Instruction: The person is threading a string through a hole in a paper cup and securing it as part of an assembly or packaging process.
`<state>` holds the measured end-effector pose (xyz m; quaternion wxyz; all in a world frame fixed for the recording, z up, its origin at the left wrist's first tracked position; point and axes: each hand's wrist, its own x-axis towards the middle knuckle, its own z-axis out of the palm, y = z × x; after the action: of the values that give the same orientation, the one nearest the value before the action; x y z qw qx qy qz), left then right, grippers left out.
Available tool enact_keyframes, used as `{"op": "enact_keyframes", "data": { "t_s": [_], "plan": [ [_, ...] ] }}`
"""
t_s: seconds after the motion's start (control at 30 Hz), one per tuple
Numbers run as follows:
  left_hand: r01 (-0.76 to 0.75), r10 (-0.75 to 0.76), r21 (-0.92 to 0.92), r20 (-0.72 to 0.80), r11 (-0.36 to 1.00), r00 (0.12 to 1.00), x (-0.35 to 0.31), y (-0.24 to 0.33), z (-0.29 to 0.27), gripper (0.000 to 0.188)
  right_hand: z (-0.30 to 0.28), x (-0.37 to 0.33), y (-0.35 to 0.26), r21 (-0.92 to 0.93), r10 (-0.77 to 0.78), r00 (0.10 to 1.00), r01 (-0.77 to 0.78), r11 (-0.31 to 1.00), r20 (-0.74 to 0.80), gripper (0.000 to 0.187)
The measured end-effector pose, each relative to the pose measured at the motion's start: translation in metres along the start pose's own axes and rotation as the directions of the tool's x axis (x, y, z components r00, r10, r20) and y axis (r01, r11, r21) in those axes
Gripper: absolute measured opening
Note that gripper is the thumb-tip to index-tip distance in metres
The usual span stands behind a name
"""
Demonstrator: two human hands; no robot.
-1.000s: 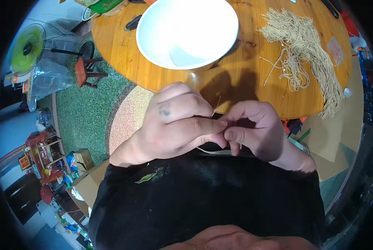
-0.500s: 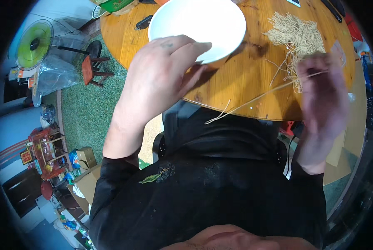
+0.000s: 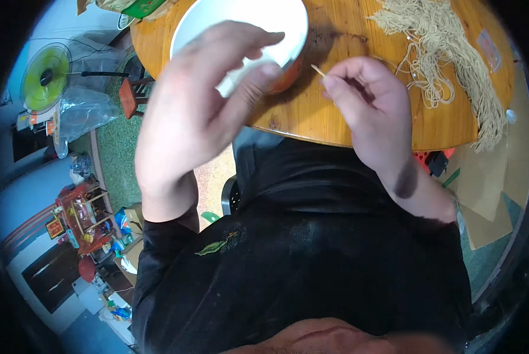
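Note:
My right hand (image 3: 374, 106) is over the table near its front edge, thumb and forefinger pinched on a thin tan cord (image 3: 317, 70). A short end of it sticks out toward the left; the rest is hidden by the hand. My left hand (image 3: 202, 100), slightly blurred, hovers at the near side of a white bowl (image 3: 247, 17). Its thumb and fingers are apart, and nothing shows between them. On the right lies a bundle of similar tan cords (image 3: 438, 44), with loose loops (image 3: 433, 88) beside it and a tail reaching the table's edge.
The round wooden table (image 3: 329, 127) ends close to my body. Something orange (image 3: 287, 76) shows under the bowl. A small clear packet (image 3: 489, 50) lies right of the cords. A green fan (image 3: 46, 76) and a red-brown stool (image 3: 127, 97) stand at left; cardboard (image 3: 483, 189) is at right.
My right hand has moved left from the cord bundle toward the bowl. The long strand that stretched across the table edge no longer shows. The whole view has shifted, with the bowl further left.

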<state>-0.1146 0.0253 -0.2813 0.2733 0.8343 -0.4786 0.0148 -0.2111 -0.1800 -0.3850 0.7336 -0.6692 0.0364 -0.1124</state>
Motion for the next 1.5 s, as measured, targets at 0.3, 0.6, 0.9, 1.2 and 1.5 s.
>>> {"op": "enact_keyframes", "data": {
  "t_s": [0.3, 0.6, 0.9, 1.2, 1.5],
  "plan": [
    [0.075, -0.082, 0.047, 0.192, 0.996, 0.978, 0.014, -0.012, 0.001, 0.029, 0.013, 0.008, 0.005, 0.035, -0.031, 0.998, 0.029, 0.999, 0.045, 0.010],
    [0.128, -0.118, -0.023, 0.248, 0.992, 0.962, 0.019, -0.015, 0.001, 0.026, 0.011, 0.010, 0.000, 0.039, 0.029, 0.993, -0.033, 0.999, 0.115, 0.008],
    [0.175, -0.153, -0.053, 0.284, 0.983, 0.947, 0.019, -0.015, 0.000, 0.022, 0.015, 0.015, 0.007, 0.072, -0.027, 0.995, 0.020, 0.997, 0.097, 0.010],
    [0.089, -0.070, -0.059, 0.269, 0.994, 0.960, 0.019, -0.019, 0.003, 0.015, 0.018, 0.014, 0.000, 0.011, -0.011, 0.997, 0.011, 1.000, 0.077, 0.012],
    [0.126, -0.104, -0.076, 0.241, 0.989, 0.965, 0.016, -0.021, 0.005, 0.016, 0.024, 0.015, 0.006, 0.111, -0.020, 0.995, 0.009, 0.994, 0.102, 0.010]
  ]
}}
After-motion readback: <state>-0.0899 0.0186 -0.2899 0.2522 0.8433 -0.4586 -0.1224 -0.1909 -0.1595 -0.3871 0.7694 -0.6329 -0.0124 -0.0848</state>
